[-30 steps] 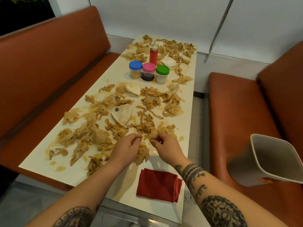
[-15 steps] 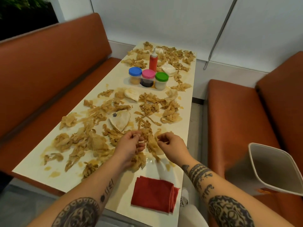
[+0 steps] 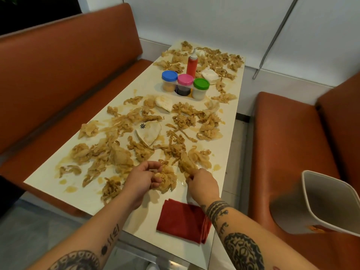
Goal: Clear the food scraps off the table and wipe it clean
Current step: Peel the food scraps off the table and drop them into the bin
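While both of my hands are down at the near end of the counter [image 3: 116,203], here's how it stands. My left hand [image 3: 143,178] has its fingers curled in, gripping a limp, pale-brown clump of scraps [image 3: 167,179] that lies right on the surface. My right hand [image 3: 202,183] is just beside it, thumb and fingertips pinching the near end of a long strip of scrap [image 3: 187,165] that runs away from me into the pile. The two hands are close together but not touching.

Scraps everywhere else! Food scraps [image 3: 120,152] cover the counter from near my hands to the far end by the wall, with greasy wet patches between them. A folded white flatbread piece with a small black mark [image 3: 149,133] lies in the middle of the mess.

Near my right wrist, the folded red cloth [image 3: 183,221] lies flat by the near edge, my forearm crossing over its corner. Further up stand three jars in a row, touching: blue lid [image 3: 169,76], pink lid [image 3: 185,79], green lid [image 3: 201,83]. Just behind them stands a red squeeze bottle [image 3: 192,64], upright.

Off to my right, a white bin [image 3: 327,203] sits on the orange bench [image 3: 288,133], tipped over, its open mouth turned towards me. A matching orange bench [image 3: 68,75] runs along the left side.
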A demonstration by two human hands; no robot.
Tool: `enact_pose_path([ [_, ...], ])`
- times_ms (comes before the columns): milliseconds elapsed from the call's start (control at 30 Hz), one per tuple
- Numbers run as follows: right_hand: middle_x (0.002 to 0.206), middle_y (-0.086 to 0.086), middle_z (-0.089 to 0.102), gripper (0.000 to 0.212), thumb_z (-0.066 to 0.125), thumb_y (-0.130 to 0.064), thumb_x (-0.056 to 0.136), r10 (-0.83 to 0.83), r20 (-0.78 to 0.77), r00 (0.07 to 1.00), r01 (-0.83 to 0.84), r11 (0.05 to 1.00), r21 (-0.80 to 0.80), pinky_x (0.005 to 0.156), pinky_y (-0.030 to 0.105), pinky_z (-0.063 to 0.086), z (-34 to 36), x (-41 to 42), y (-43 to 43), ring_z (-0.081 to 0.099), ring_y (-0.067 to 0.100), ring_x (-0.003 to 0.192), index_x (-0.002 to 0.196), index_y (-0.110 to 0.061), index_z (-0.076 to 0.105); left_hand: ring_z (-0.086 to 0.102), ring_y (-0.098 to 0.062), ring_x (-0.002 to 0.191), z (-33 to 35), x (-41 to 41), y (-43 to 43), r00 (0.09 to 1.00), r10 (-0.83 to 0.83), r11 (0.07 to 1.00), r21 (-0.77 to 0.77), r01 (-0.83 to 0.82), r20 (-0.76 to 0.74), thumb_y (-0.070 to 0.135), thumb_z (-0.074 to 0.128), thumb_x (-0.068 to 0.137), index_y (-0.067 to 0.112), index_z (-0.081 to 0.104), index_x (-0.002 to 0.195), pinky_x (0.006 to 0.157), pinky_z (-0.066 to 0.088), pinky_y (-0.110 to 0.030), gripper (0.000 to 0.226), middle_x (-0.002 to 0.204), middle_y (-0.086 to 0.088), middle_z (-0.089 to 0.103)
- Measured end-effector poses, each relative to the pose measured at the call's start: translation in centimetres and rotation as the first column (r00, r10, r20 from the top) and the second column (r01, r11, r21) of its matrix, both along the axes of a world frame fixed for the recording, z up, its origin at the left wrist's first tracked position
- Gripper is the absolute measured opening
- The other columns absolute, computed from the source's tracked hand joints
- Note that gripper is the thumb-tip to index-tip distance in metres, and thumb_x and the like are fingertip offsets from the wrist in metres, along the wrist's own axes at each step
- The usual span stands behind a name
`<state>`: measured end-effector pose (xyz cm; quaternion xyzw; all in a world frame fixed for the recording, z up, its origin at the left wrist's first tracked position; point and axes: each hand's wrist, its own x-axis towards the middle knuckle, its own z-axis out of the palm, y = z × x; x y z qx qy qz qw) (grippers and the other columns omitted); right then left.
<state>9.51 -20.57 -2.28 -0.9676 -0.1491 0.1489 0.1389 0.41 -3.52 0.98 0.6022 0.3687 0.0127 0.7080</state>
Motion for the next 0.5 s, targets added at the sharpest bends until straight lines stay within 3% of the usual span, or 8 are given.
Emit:
enact_pose_path([
  [167,0.085,0.006,0.064,0.021,0.06,-0.028,0.099,0.016,-0.103,0.995,0.02,0.942,0.336,0.072,0.037,0.05,2.1,-0.9,1.1,0.059,0.02,0.077,0.085,-0.013,0.061,0.053,-0.019,0.062,0.4,0.1,-0.6,0.999,0.025,0.995,-0.097,-0.027,-0.02,-0.002,0.041,0.096,0.003,0.066,0.106,0.052,0.044,-0.03,0.027,0.098,-0.017,0.06],
  [233,0.085,0.001,0.062,0.019,0.062,-0.028,0.099,0.092,-0.102,0.99,-0.036,0.892,0.45,0.067,0.027,0.045,3.7,-1.7,2.0,0.054,0.011,0.073,0.084,-0.017,0.059,0.051,-0.02,0.065,0.8,0.4,-1.1,1.0,0.025,0.984,-0.175,-0.028,-0.017,0.011,0.045,0.1,0.003,0.065,0.104,0.055,0.043,-0.031,0.023,0.095,-0.015,0.06],
  [300,0.088,-0.005,0.06,0.015,0.063,-0.028,0.099,0.153,-0.099,0.983,-0.081,0.854,0.514,0.065,0.021,0.041,5.0,-2.3,3.1,0.053,0.007,0.075,0.085,-0.022,0.06,0.057,-0.024,0.076,1.1,0.7,-1.4,1.0,0.021,0.964,-0.266,-0.02,0.001,0.028,0.046,0.106,0.006,0.067,0.1,0.065,0.048,-0.035,0.03,0.092,-0.013,0.064],
  [400,0.093,-0.004,0.06,0.012,0.06,-0.027,0.1,0.193,-0.104,0.976,-0.099,0.811,0.577,0.074,0.027,0.047,6.2,-3.0,4.1,0.057,0.009,0.084,0.09,-0.02,0.061,0.066,-0.028,0.094,1.3,0.9,-1.4,0.997,0.055,0.916,-0.4,-0.029,0.053,0.043,0.046,0.106,0.009,0.068,0.103,0.091,0.053,-0.047,0.041,0.096,-0.014,0.073],
  [500,0.093,-0.002,0.06,0.013,0.057,-0.026,0.102,0.228,-0.112,0.967,-0.109,0.772,0.626,0.076,0.025,0.047,7.0,-3.2,4.1,0.056,0.005,0.083,0.091,-0.017,0.059,0.069,-0.024,0.089,1.5,0.8,-0.8,0.996,0.059,0.929,-0.369,-0.029,0.071,0.047,0.047,0.105,0.011,0.07,0.107,0.082,0.054,-0.041,0.042,0.096,-0.012,0.074],
])
